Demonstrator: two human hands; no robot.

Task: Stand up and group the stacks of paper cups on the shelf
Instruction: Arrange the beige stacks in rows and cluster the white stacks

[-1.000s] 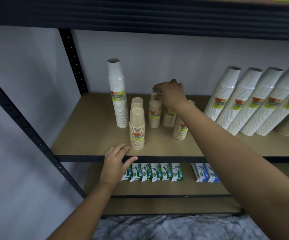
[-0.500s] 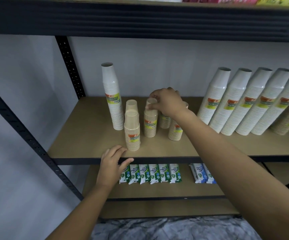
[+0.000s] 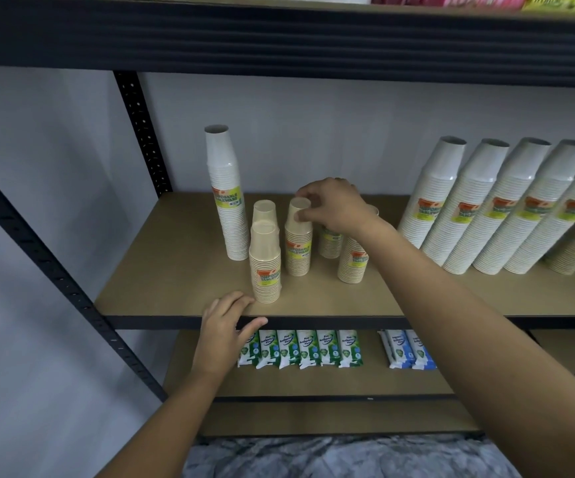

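Right hand (image 3: 336, 205) pinches 1 cup stack (image 3: 298, 248) on the tan shelf (image 3: 175, 270) (grey wall (image 3: 313, 132) behind); left hand (image 3: 225, 327) rests loosely on its near edge.

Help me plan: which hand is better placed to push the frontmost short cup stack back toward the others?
Probably left. The left hand rests on the shelf edge right beside the frontmost short cup stack, holding nothing; the right hand is pinching the top of a second short cup stack.
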